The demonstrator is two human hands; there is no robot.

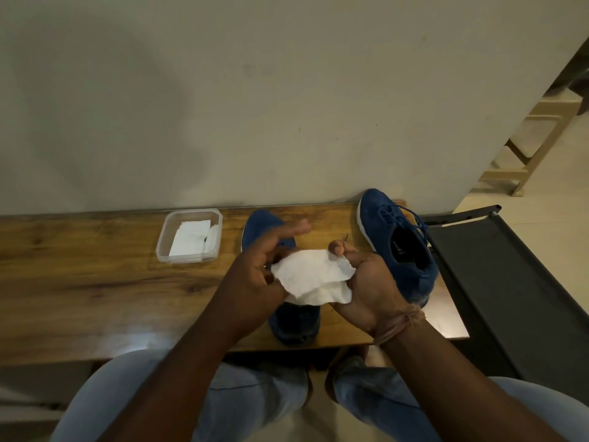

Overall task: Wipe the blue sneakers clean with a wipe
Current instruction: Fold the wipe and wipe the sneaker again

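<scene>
Wipe point(314, 275), head view: thin, limp, probably damp, so light and floppy; best pinched at its edges, which is how both hands have it, left hand point(255, 269) gripping one end, right hand point(366, 282) pinching the other, stretched between them. Blue sneakers sit on the wooden surface point(95, 266): left sneaker point(264, 223) directly beneath the hands, right sneaker point(401, 240) just beyond the right hand, untouched.

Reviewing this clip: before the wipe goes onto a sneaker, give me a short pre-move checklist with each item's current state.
1. Wipe in hand: ok, left hand and right hand both pinch it.
2. Wipe spread open: ok, partly, lower edge folded.
3. Left sneaker within reach: ok, under the hands.
4. Right sneaker on table: ok.
5. Spare wipes in container: ok.
6. Wipe dampness: cannot tell.
</scene>
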